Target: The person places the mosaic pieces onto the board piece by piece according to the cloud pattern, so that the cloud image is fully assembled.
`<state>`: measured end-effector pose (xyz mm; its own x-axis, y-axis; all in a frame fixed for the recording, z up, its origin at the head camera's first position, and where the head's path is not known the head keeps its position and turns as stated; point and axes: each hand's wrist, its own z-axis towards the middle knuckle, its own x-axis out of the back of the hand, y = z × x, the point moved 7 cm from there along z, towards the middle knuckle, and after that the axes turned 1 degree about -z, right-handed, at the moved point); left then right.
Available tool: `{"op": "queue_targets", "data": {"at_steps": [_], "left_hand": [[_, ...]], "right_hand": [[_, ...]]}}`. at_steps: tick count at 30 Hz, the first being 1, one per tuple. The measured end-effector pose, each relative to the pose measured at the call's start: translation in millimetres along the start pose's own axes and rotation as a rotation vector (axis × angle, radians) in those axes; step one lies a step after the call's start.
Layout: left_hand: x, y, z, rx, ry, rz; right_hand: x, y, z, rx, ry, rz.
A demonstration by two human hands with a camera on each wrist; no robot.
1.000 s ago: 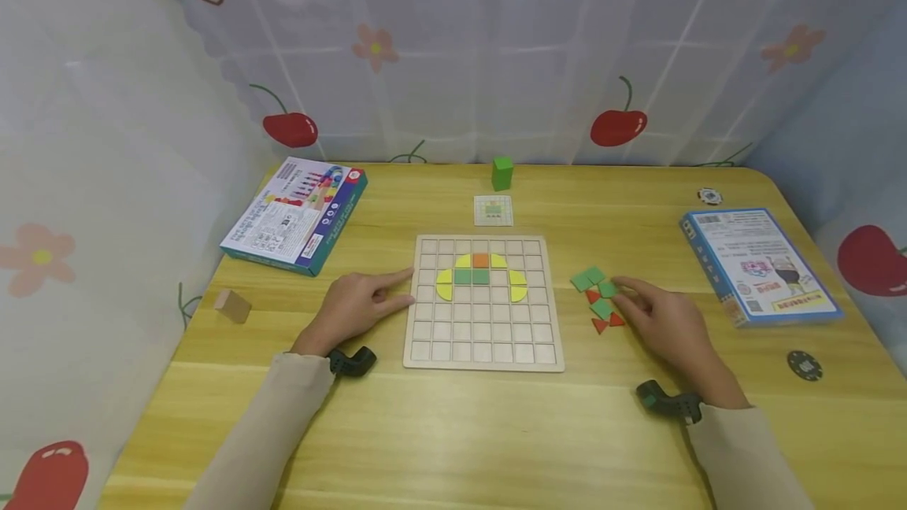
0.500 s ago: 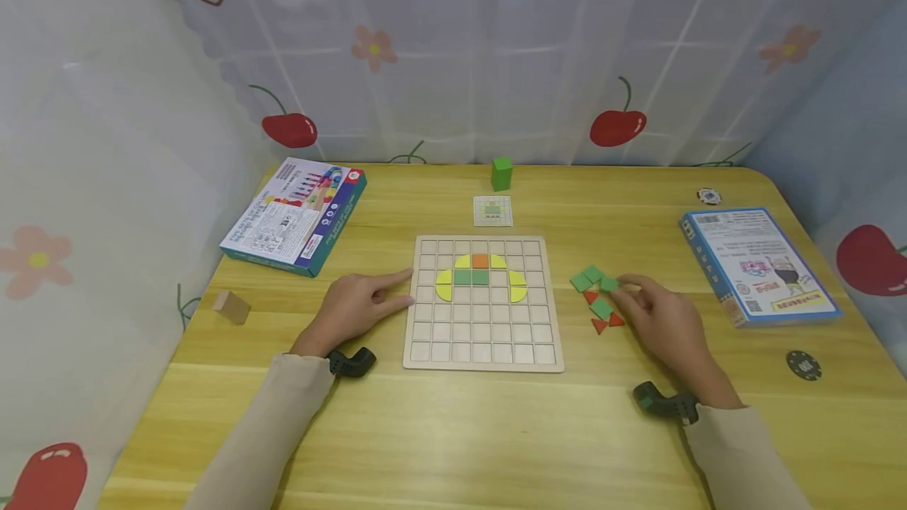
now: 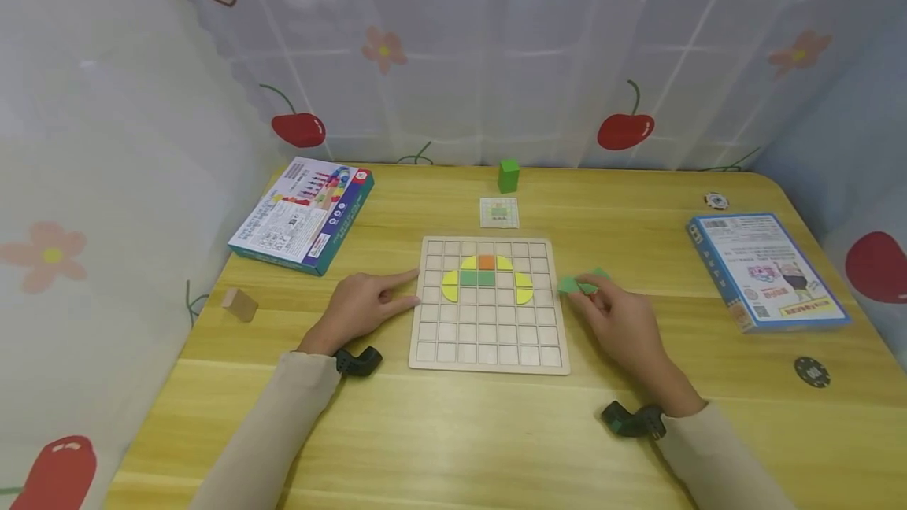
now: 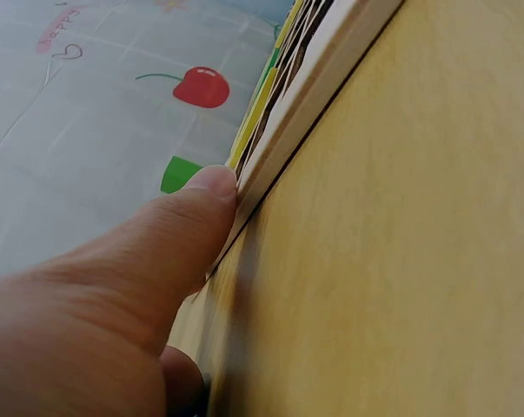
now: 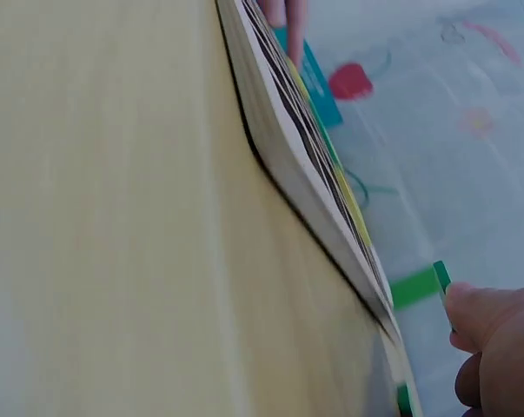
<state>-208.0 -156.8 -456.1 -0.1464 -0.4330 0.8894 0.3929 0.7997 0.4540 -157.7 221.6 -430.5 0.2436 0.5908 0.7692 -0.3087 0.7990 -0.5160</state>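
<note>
We saw the left hand (image 3: pixel 359 304) at the left edge of the wooden grid board (image 3: pixel 489 370), its index finger and thumb extended and touching that edge; it gripped nothing. The left wrist view showed the thumb against the side of the board. Beyond the opposite edge, the right hand (image 3: pixel 623 325) pinched a small green tile (image 5: pixel 441 275) between thumb and fingers. We found that tile just beside the right edge of the board, over the table (image 3: pixel 460 439), with other green tiles (image 3: pixel 601 273) partly hidden behind the fingers.

On the board, we saw an orange square (image 3: pixel 486 262) in the second row from the top, in the middle column, with a yellow rounded piece (image 3: pixel 469 263) on either side. In the row below lay two green squares (image 3: pixel 477 279) side by side, and more yellow rounded pieces (image 3: pixel 523 288) stood in pairs toward the left and right.

Behind the board lay a pattern card (image 3: pixel 499 212), and past it a green block (image 3: pixel 509 177) stood upright. To the left we saw a printed game box (image 3: pixel 301 219) and a plain wooden block (image 3: pixel 240 304); to the right, a blue-edged box (image 3: pixel 772 270), a black chip (image 3: pixel 812 372) in front of it and a white-and-dark chip (image 3: pixel 716 201) behind. A curtain (image 3: pixel 489 85) printed with cherries, flowers and hearts rose at the back.
</note>
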Motion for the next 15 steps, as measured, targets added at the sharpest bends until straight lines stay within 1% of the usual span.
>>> {"op": "queue_targets", "data": {"at_steps": [4,8,12,15], "left_hand": [[0.0,0.5,0.2,0.000,0.003,0.000],[-0.6,0.1,0.6,0.000,0.003,0.002],[-1.3,-0.4,0.7,-0.001,-0.003,0.007],[0.2,0.1,0.4,-0.003,-0.001,0.006]], "right_hand": [[-20.2,-16.1,6.9,-0.022,-0.065,0.043],[-39.2,-31.0,18.4,-0.041,-0.136,0.076],[-53.4,-42.4,29.3,-0.050,-0.178,0.061],[-59.9,-48.5,34.6,-0.036,-0.186,0.010]]}}
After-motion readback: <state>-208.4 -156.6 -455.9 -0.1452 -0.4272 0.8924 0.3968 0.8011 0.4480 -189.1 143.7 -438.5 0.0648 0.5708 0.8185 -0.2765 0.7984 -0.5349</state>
